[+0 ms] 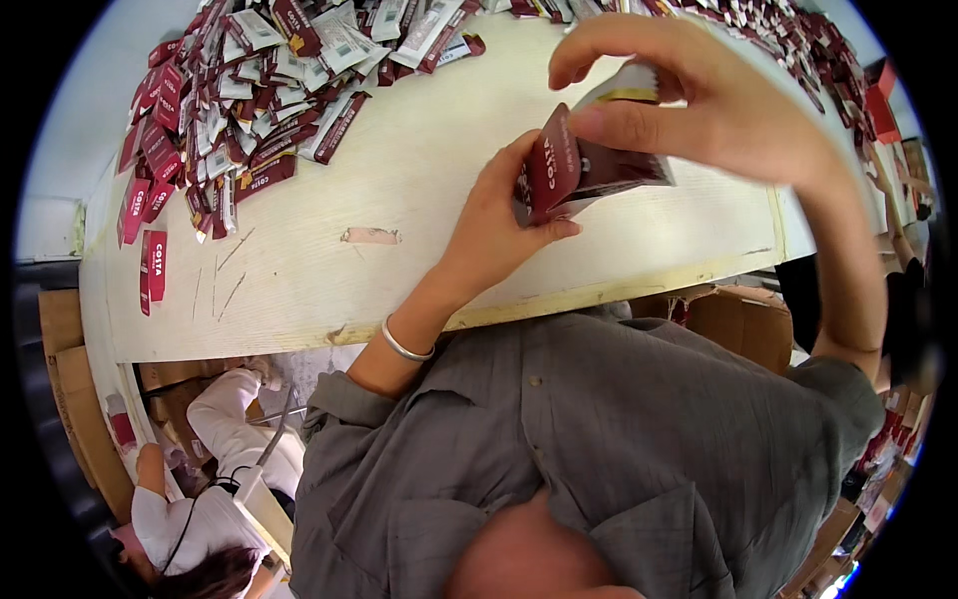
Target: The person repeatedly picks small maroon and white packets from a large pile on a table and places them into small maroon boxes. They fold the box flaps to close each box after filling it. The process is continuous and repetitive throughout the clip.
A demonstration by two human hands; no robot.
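Observation:
My left hand point(498, 213) holds a small dark red Costa carton point(554, 168) above the table, its flap raised. At the carton's right side my right hand point(658, 112) grips sachets point(625, 168) of dark red and silver film, its thumb by the raised flap. Whether the sachets are partly inside the carton cannot be told. A large heap of stick sachets point(277, 97) lies at the table's far left. Beside the heap are several red Costa cartons point(161, 150), and another small red carton point(155, 262) lies nearer to me on the left.
The pale table point(359, 299) has a worn front edge close to my body. More sachets point(793, 45) are heaped at the far right, near a red box point(883, 101). A seated person point(194, 517) is at the lower left. Cardboard boxes point(737, 322) stand below the table.

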